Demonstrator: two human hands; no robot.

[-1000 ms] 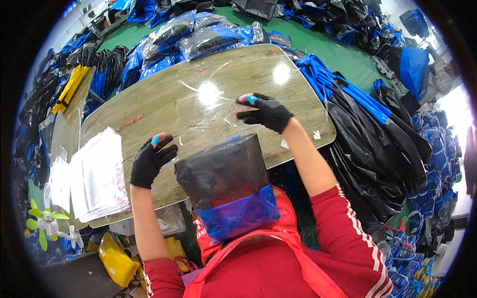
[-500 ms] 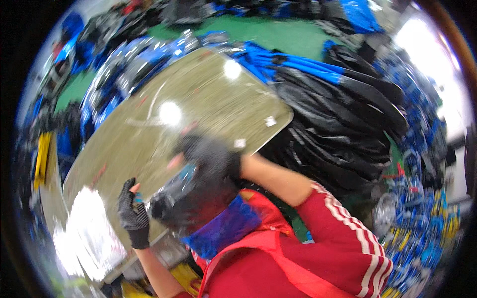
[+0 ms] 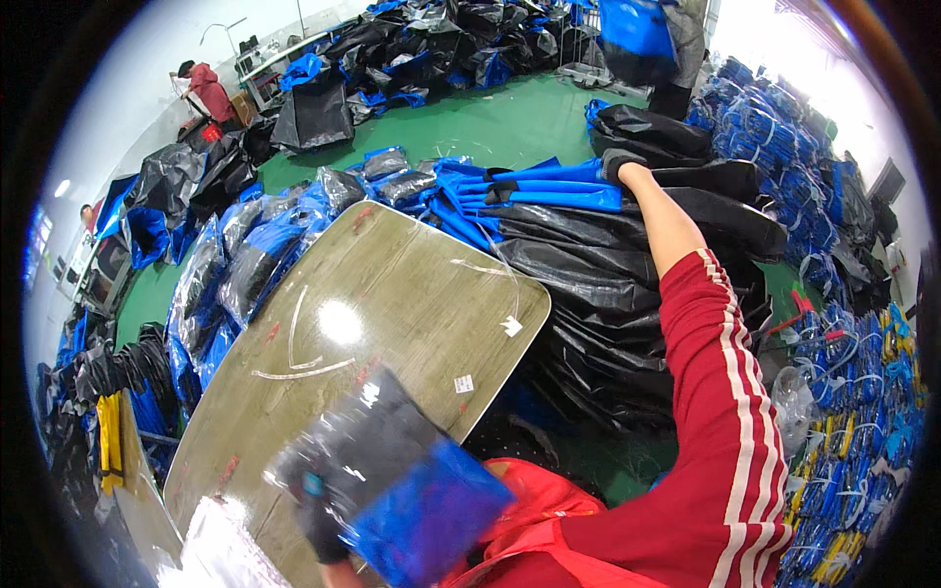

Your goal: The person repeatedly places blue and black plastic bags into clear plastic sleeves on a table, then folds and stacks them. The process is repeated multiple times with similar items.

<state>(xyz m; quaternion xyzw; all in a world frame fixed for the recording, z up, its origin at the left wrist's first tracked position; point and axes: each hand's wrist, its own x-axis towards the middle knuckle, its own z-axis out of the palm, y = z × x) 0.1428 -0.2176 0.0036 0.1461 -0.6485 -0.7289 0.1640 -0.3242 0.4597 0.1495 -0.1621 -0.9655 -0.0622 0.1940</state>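
A folded black-and-blue bag in clear plastic wrap point(image 3: 397, 480), slightly blurred, is held over the near side of the table. My left hand point(image 3: 319, 519), in a dark glove, grips its left edge; the package hides part of the fingers. My right arm stretches far forward to the right. In its dark fingerless glove, my right hand point(image 3: 622, 165) is closed at the blue end of a stack of long black-and-blue bags point(image 3: 598, 265). Its fingertips are partly hidden there.
The wood-patterned table point(image 3: 412, 265) bears tape strips and a white label point(image 3: 464, 384). Clear plastic sleeves point(image 3: 221, 544) lie at its near left corner. Wrapped packages point(image 3: 260, 255) line its far left edge. Bundled blue pieces point(image 3: 843, 421) are stacked at right. Another person point(image 3: 676, 49) stands at the back.
My right hand has left the wrapped package and reached far right to the stacked bags. The package has stayed in my left hand, now lying flatter above the table. The view has shifted.
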